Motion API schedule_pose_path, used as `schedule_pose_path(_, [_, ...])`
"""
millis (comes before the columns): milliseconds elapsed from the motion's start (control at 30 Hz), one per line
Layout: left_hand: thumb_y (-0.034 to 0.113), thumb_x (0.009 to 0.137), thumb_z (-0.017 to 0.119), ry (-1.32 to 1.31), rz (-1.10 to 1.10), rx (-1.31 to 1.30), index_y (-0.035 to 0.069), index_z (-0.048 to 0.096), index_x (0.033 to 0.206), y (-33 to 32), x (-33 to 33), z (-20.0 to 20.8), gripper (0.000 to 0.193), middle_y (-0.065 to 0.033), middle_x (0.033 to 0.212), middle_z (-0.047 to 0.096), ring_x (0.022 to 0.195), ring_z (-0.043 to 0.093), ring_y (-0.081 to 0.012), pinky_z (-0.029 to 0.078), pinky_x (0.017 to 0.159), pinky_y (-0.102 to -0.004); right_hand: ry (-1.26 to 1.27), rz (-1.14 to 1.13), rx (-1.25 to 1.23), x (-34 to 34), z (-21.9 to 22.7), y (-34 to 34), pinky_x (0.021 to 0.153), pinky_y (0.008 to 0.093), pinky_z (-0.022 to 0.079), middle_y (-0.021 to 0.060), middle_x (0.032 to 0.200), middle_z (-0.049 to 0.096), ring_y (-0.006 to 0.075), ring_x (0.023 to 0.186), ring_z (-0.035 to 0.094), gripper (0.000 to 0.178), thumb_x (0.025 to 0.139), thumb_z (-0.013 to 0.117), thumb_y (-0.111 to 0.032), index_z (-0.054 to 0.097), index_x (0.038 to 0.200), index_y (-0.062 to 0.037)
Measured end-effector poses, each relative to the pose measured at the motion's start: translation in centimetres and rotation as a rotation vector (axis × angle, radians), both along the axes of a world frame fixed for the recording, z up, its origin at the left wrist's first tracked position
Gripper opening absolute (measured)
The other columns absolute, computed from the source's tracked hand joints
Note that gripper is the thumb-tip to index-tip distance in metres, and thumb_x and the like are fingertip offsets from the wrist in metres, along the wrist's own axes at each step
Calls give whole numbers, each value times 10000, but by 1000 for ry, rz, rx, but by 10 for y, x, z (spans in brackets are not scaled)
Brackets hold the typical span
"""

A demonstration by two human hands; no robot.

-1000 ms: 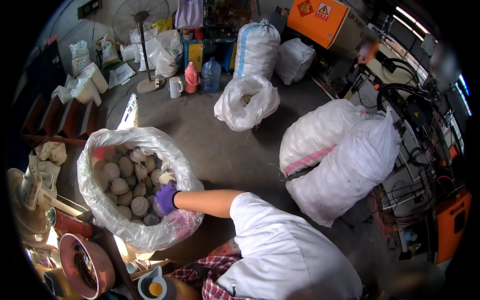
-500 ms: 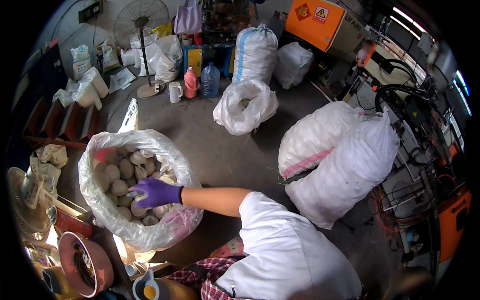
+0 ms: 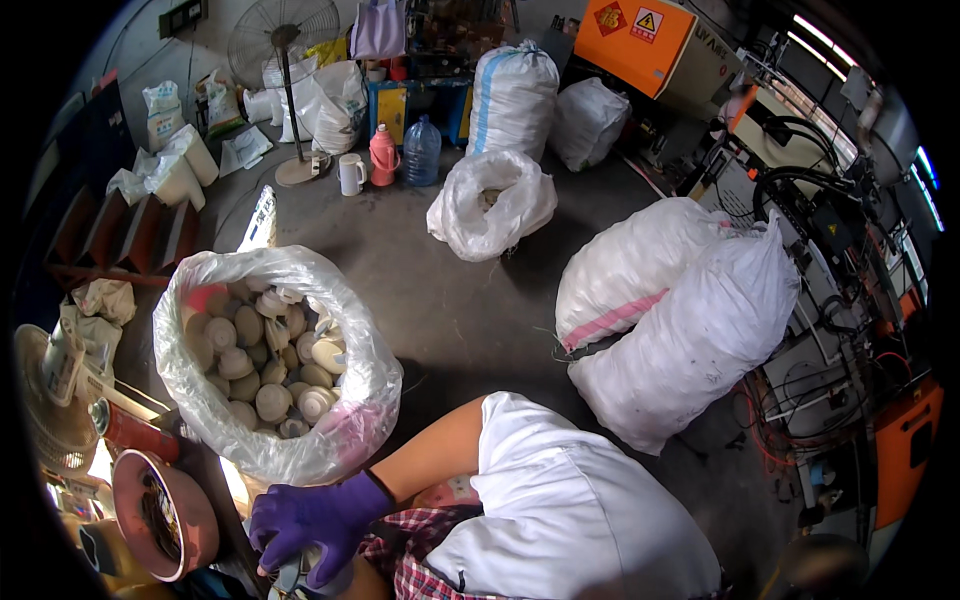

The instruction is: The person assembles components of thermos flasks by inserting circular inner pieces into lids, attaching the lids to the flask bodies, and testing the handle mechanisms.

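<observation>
My right hand (image 3: 318,527), in a purple glove, is at the lower edge, its fingers bent down over a grey object (image 3: 290,578) that I cannot make out. Bare skin or a tan surface (image 3: 368,580) shows below its wrist; my left hand cannot be made out clearly there. Just beyond the glove stands a large open clear plastic bag (image 3: 180,400) with a rolled rim. Inside lie many round beige and grey plastic parts (image 3: 272,402), shaped like caps or small domes. No hand is in the bag.
At left are a pink bowl (image 3: 205,530), a red canister (image 3: 140,432) and brown slanted racks (image 3: 95,240). Two full white sacks (image 3: 690,340) lie right; a smaller open bag (image 3: 450,215) stands ahead. Behind are a standing fan (image 3: 290,120), thermos (image 3: 382,158), water bottle (image 3: 422,155) and machinery.
My right hand has left the parts in the large bag and come back toward me to the lower edge, over the grey object. The view has shifted slightly.
</observation>
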State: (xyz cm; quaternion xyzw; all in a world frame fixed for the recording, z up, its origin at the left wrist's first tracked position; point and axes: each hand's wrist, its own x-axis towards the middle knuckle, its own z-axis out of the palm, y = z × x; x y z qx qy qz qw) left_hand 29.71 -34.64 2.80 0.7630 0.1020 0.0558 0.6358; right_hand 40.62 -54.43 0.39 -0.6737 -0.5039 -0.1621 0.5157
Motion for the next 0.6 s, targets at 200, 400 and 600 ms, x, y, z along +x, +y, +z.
schedule_pose_path(200, [209, 1058, 604, 10, 119, -245, -11, 665, 1088, 24, 19, -72, 230, -128, 1059, 711, 909, 657, -183, 578, 799, -311, -69, 295, -3, -17, 19, 13, 954, 482, 433, 146, 1208, 601, 361, 1125, 566, 532, 786, 738, -427, 670, 1224, -132])
schedule_pose_path(400, [205, 1003, 696, 138, 37, -394, 11, 719, 1090, 24, 4, -6, 215, -27, 988, 727, 843, 639, -89, 524, 765, -237, -5, 430, -170, -6, 63, -11, 1059, 528, 408, 194, 1360, 587, 400, 1222, 565, 587, 802, 709, -315, 617, 1330, -76])
schedule_pose_path(600, [149, 806, 896, -554, 257, 680, 8, 721, 1113, 17, -50, 19, 381, -49, 987, 750, 909, 675, -102, 562, 801, -266, 861, 197, -176, -4, 1, 16, 1175, 416, 334, 184, 1545, 434, 296, 1381, 463, 581, 1045, 483, -342, 420, 1506, 6])
